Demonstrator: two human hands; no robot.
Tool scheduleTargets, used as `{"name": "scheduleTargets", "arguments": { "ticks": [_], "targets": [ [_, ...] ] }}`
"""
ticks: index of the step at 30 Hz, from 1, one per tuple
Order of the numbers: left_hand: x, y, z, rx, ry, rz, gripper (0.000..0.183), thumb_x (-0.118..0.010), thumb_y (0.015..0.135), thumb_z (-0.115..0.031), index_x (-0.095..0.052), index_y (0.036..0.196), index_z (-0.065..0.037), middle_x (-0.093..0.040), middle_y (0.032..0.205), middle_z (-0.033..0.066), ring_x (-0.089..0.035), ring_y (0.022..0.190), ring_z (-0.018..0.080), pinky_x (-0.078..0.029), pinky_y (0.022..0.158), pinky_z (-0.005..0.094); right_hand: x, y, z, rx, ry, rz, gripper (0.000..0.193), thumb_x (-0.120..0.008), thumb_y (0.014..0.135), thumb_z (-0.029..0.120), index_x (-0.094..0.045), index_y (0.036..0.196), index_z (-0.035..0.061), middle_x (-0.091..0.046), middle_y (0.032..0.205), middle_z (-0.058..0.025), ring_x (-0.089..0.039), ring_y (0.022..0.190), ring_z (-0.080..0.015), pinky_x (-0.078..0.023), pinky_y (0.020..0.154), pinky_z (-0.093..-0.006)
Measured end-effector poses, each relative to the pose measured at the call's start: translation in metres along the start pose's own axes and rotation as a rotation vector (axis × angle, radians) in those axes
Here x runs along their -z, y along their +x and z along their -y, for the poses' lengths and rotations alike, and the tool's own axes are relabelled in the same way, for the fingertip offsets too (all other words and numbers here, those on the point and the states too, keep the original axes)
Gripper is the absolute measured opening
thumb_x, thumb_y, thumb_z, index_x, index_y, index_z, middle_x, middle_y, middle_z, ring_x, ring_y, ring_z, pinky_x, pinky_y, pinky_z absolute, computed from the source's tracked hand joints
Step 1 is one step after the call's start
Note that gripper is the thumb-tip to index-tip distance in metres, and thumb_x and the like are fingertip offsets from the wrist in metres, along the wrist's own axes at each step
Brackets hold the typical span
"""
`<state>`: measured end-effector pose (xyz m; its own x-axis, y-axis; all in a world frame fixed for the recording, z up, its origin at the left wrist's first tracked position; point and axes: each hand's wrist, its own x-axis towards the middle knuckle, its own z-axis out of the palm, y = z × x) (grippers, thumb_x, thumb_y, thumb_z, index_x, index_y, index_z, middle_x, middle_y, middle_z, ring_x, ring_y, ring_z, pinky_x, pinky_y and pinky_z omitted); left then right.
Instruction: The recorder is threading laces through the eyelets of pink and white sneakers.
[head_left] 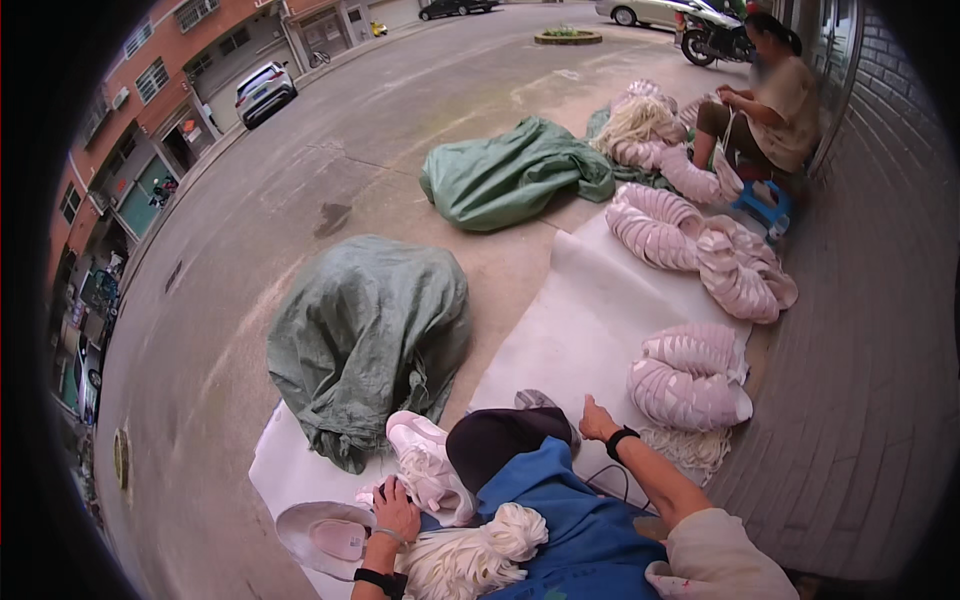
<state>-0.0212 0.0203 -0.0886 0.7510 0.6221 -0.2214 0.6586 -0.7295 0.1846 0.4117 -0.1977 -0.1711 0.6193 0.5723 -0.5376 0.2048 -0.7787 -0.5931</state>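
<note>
My left hand (396, 514) is at the lower left, its fingers curled about a small dark thing I cannot make out. Just beside it lies a white shoe (298, 530) with a pink insole, and a pink-and-white shoe (428, 455) with loose laces rests against my leg. On my lap, a thick bundle of white laces (470, 555) spreads over my blue apron (575, 520). My right hand (598, 420) hovers past my dark-clad knee, over the white sheet (570, 330); one digit points away and nothing shows in it.
Curved rows of pink shoe uppers (690, 375) lie at the right, with more uppers (700, 245) farther off. Two green sacks (370, 330) bulge ahead. Beyond, a person (775, 100) sits on a blue stool (765, 205) handling white strands. A shuttered wall (860, 330) runs along the right.
</note>
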Motion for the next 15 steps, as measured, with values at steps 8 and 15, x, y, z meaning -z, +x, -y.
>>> {"name": "scheduleTargets", "arguments": {
  "ticks": [8, 15],
  "targets": [
    [0.042, 0.009, -0.028, -0.211, 0.256, 0.107, 0.042, -0.042, 0.086, -0.017, -0.05, 0.123, 0.001, -0.036, 0.131, 0.027, -0.024, 0.129, 0.0457, -0.018, 0.106, 0.0596, -0.12, -0.044, -0.103, 0.275, -0.25, 0.608, 0.054, -0.052, 0.08, 0.018, -0.038, 0.13, 0.0042, -0.064, 0.1, -0.0235, -0.062, 0.092, -0.04, -0.049, 0.079, -0.0473],
    [0.042, -0.003, -0.027, -0.203, 0.332, 0.162, 0.043, -0.042, 0.086, -0.017, -0.049, 0.124, 0.001, -0.038, 0.129, 0.0291, -0.026, 0.128, 0.0463, -0.019, 0.106, 0.0594, -0.099, -0.017, -0.095, -0.161, -0.102, 0.26, 0.066, -0.049, 0.081, 0.013, -0.019, 0.137, -0.0017, -0.058, 0.101, -0.035, -0.057, 0.099, -0.0467, -0.044, 0.087, -0.0491]
  ]
}}
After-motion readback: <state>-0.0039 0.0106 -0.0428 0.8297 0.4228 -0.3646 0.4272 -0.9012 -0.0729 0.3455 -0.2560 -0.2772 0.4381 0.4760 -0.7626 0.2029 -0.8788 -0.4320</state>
